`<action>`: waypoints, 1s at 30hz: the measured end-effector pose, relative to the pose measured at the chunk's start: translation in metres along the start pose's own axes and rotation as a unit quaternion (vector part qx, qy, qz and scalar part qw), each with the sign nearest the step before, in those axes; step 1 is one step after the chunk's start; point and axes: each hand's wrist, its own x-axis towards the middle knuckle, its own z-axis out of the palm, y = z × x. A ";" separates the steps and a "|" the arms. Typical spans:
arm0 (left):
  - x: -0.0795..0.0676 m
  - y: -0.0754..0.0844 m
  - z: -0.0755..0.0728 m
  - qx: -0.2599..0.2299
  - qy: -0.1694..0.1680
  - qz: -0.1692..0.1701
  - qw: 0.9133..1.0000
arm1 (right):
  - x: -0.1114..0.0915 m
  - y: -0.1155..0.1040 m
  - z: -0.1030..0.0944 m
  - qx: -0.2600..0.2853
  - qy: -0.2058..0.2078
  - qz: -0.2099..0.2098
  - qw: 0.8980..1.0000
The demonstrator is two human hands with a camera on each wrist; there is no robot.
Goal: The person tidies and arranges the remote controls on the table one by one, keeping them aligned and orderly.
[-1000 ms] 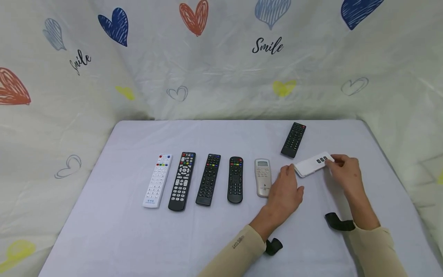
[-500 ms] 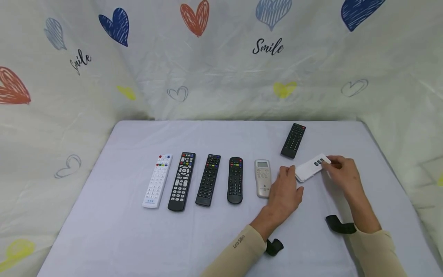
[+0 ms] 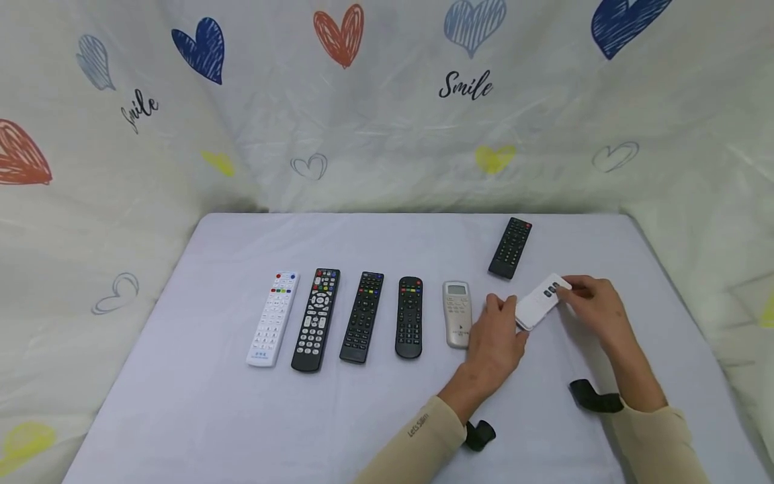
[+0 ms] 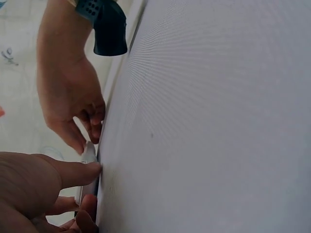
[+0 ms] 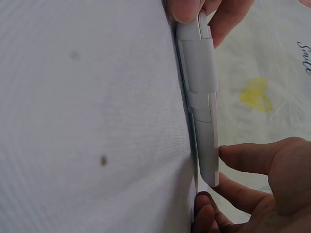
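Note:
A white remote control (image 3: 538, 306) with dark oval buttons lies aslant on the white-covered table between both hands. My right hand (image 3: 598, 306) pinches its far end, forefinger on the upper face in the right wrist view. My left hand (image 3: 492, 336) has thumb and fingers on either side of the near end; its thumb (image 4: 80, 172) shows beside the remote in the left wrist view. Left of that hand is a silver remote (image 3: 457, 316) with a small screen. Behind the white remote lies a black remote (image 3: 510, 249).
Farther left, a row holds a rounded black remote (image 3: 409, 319), a slim black one (image 3: 362, 319), a black remote with white buttons (image 3: 316, 323) and a long white remote (image 3: 273, 321). A heart-printed sheet (image 3: 387, 121) hangs behind the table (image 3: 211, 430).
The white remote has turned counterclockwise in the head view, its far end swinging left and its near end coming closer. My right hand has shifted slightly left with it; the left has barely moved.

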 end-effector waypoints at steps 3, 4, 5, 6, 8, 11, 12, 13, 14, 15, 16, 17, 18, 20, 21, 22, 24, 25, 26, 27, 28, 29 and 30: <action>0.000 -0.001 0.000 0.001 0.007 0.011 1.000 | -0.001 -0.001 0.001 0.001 -0.003 0.001 1.000; 0.000 -0.002 0.000 0.000 0.008 0.014 1.000 | -0.001 -0.002 0.002 0.001 -0.005 0.002 1.000; 0.000 -0.002 0.000 -0.001 0.009 0.016 1.000 | -0.001 -0.003 0.002 0.002 -0.006 0.004 1.000; 0.000 -0.002 0.000 -0.002 0.009 0.018 1.000 | -0.002 -0.004 0.002 0.004 -0.009 0.007 1.000; -0.001 -0.003 0.000 -0.004 0.010 0.021 1.000 | -0.003 -0.006 0.001 0.007 -0.014 0.014 1.000; -0.002 -0.003 0.000 -0.006 0.009 0.025 1.000 | -0.005 -0.008 0.000 0.014 -0.019 0.023 0.999; -0.002 -0.003 0.000 -0.007 0.009 0.025 1.000 | -0.005 -0.009 0.000 0.018 -0.022 0.028 0.999; -0.003 -0.003 0.000 -0.008 0.008 0.026 1.000 | -0.006 -0.009 0.000 0.022 -0.023 0.033 0.999; -0.003 -0.003 0.000 -0.007 0.008 0.026 1.000 | -0.006 -0.009 0.000 0.026 -0.025 0.037 0.999; -0.004 -0.002 -0.001 -0.007 0.007 0.026 1.000 | -0.007 -0.009 -0.001 0.031 -0.026 0.041 0.998; -0.004 -0.002 -0.001 -0.007 0.007 0.025 1.000 | -0.008 -0.010 -0.001 0.038 -0.026 0.045 0.998; -0.004 -0.002 -0.002 -0.008 0.007 0.025 1.000 | -0.008 -0.010 -0.001 0.046 -0.026 0.049 0.997; -0.004 -0.002 -0.002 -0.008 0.007 0.025 1.000 | -0.009 -0.010 -0.001 0.054 -0.025 0.053 0.997; -0.005 -0.001 -0.003 -0.006 0.007 0.025 1.000 | -0.009 -0.011 -0.001 0.072 -0.024 0.058 0.995; -0.005 -0.001 -0.003 -0.005 0.007 0.025 1.000 | -0.009 -0.011 -0.001 0.082 -0.023 0.059 0.995; -0.005 0.000 -0.003 -0.006 0.007 0.025 1.000 | -0.009 -0.011 -0.001 0.094 -0.023 0.060 0.993; -0.005 0.000 -0.004 -0.010 0.008 0.025 1.000 | -0.009 -0.013 0.000 0.116 -0.023 0.060 0.991; -0.005 -0.001 -0.003 -0.010 0.008 0.025 1.000 | -0.009 -0.013 0.000 0.125 -0.023 0.059 0.990; -0.005 -0.001 -0.003 -0.012 0.009 0.024 1.000 | -0.009 -0.014 0.001 0.135 -0.022 0.059 0.989; -0.005 -0.001 -0.003 -0.016 0.009 0.023 1.000 | -0.009 -0.015 0.001 0.142 -0.021 0.058 0.988; -0.005 -0.002 -0.003 -0.020 0.009 0.023 0.999 | -0.009 -0.016 0.002 0.148 -0.020 0.057 0.987; -0.006 -0.002 -0.002 -0.025 0.009 0.022 0.999 | -0.010 -0.016 0.002 0.151 -0.019 0.057 0.987; -0.006 -0.003 -0.002 -0.031 0.007 0.021 0.999 | -0.010 -0.017 0.003 0.153 -0.017 0.057 0.986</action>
